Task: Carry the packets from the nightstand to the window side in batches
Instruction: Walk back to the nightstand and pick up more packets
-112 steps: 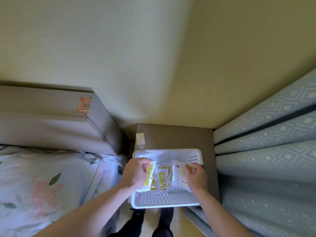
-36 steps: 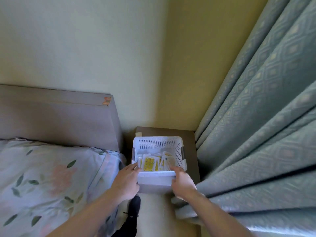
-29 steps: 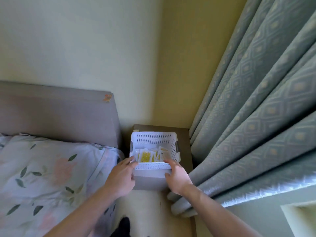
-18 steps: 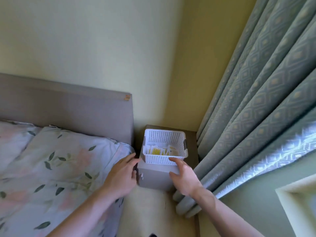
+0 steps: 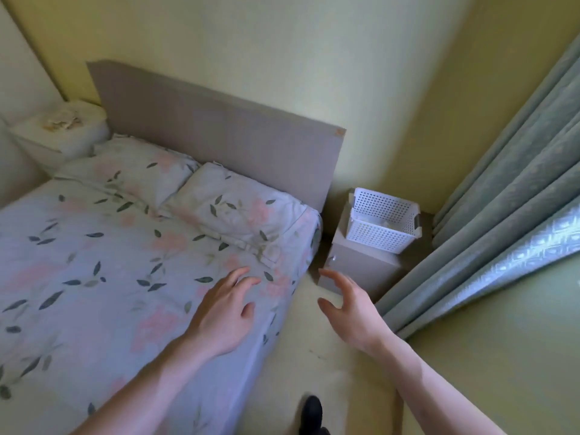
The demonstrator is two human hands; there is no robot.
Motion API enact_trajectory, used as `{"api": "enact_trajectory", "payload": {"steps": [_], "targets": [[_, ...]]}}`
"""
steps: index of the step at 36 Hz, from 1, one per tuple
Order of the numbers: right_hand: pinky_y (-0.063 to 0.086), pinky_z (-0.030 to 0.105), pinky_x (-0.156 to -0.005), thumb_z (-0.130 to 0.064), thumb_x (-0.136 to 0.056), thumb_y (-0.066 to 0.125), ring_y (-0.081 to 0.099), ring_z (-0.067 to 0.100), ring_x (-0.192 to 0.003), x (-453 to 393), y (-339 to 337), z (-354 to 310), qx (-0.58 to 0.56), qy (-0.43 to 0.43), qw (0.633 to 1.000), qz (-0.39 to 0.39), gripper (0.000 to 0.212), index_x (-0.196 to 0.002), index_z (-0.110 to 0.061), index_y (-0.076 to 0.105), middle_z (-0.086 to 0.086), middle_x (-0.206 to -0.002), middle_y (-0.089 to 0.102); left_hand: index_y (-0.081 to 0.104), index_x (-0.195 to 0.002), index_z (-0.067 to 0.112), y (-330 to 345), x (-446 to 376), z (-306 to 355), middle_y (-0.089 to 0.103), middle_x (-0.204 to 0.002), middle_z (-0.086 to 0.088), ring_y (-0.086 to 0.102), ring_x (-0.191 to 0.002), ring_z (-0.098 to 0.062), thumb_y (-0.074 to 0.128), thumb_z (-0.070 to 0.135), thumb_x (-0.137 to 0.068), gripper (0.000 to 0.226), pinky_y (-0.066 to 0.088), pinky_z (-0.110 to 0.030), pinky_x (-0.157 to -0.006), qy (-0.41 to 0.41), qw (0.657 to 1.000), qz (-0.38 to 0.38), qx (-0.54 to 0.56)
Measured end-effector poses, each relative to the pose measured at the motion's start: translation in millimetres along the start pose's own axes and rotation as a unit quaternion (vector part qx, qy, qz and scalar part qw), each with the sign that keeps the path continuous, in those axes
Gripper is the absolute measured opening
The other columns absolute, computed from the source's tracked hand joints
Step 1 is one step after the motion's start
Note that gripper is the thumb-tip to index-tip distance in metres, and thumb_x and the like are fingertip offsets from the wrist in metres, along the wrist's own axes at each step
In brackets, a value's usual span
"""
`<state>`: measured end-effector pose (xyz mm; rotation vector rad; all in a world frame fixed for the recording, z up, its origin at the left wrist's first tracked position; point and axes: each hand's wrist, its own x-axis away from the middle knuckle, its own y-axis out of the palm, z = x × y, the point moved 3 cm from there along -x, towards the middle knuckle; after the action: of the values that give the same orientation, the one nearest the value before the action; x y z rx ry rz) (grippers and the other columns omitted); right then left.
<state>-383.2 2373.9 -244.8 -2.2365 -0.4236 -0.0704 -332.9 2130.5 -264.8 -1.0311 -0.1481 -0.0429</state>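
Both the left hand (image 5: 224, 312) and the right hand (image 5: 348, 304) are seen empty at lower centre, fingers spread and relaxed. The packets (image 5: 381, 221) lie barely visible inside the white basket (image 5: 381, 226) on the nightstand (image 5: 361, 265), right of centre. A small batch should be gripped firmly before it is carried toward the curtain (image 5: 502, 196).

We are seeing only a pale scrap of the packets (image 5: 385, 221) inside the white basket (image 5: 378, 237); its near wall is hiding the rest, so their number is escaping us. Right of the basket, the curtain (image 5: 489, 246) is covering the nightstand (image 5: 361, 265) on that side. Left of the basket, the bed (image 5: 110, 262) is running off the picture's edge.
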Motion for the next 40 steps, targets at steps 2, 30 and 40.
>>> {"api": "enact_trajectory", "payload": {"steps": [2,30,40], "targets": [[0.03,0.016,-0.109,-0.028,-0.095,0.064,0.044,0.008,-0.139,29.4,19.6,-22.8,0.006,-0.024,1.0,-0.016,0.055,-0.146,-0.036,0.044,-0.014,-0.15,0.047,0.044,-0.145,0.032,-8.1,45.5,-18.3,0.023,-0.159,0.017,0.032,-0.144,-0.012,0.051,0.027,-0.1,0.045,0.031,-0.031,-0.116,-0.018,1.0,0.007,0.001],[0.033,0.022,-0.111,-0.029,-0.099,0.059,0.04,0.01,-0.141,361.7,237.9,-218.2,-0.017,-0.199,0.97,-0.142,0.054,-0.149,-0.035,0.039,-0.012,-0.155,0.04,0.044,-0.145,0.032,-79.6,543.1,-179.1,0.026,-0.158,0.015,0.034,-0.143,-0.011,0.052,0.029,-0.1,0.046,0.031,-0.03,-0.116,-0.192,0.974,0.113,-0.043],[0.035,0.024,-0.11,-0.03,-0.099,0.06,0.037,0.007,-0.143,528.0,377.4,-300.1,-0.05,-0.184,0.975,-0.114,0.054,-0.148,-0.038,0.04,-0.016,-0.153,0.04,0.038,-0.148,0.034,-109.6,733.9,-267.3,0.021,-0.158,0.019,0.036,-0.14,-0.007,0.046,0.034,-0.103,0.046,0.03,-0.028,-0.116,-0.176,0.978,0.102,-0.056]]}}
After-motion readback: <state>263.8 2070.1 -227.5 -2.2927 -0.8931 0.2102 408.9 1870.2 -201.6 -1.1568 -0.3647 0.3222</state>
